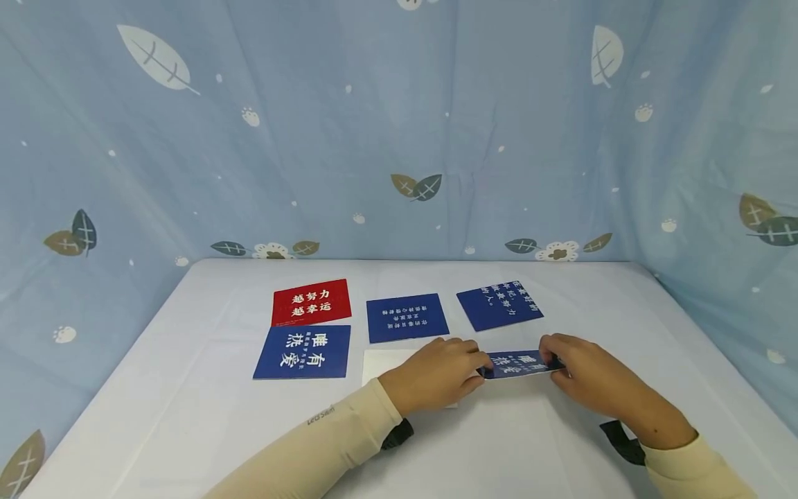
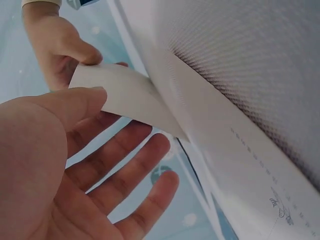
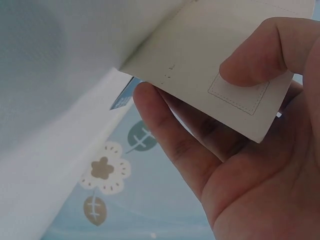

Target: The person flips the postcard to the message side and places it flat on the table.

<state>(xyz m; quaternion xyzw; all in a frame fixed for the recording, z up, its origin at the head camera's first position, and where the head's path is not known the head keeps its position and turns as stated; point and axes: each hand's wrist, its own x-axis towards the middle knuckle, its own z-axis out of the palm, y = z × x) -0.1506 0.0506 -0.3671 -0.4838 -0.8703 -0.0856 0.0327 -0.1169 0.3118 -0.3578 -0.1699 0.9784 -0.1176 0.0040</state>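
Both hands hold one postcard (image 1: pixel 517 362), blue with white characters on its far side and plain off-white on its back. At its left end, my left hand (image 1: pixel 436 374) pinches it between thumb and fingers. The right hand (image 1: pixel 592 371) grips the other end, its thumb over a printed stamp box in the right wrist view. The card's lower edge is tilted close over the tabletop, and it bends slightly in the left wrist view. Partly hidden under my left hand, a white-backed card (image 1: pixel 382 360) lies on the table.
On the white table (image 1: pixel 187 430) lie a red card (image 1: pixel 312 303) with a blue card (image 1: pixel 302 352) just in front of it. Farther back are a blue card (image 1: pixel 408 318) in the middle and another blue card (image 1: pixel 499 306) to the right. A leaf-patterned blue curtain (image 1: pixel 399 125) hangs behind.
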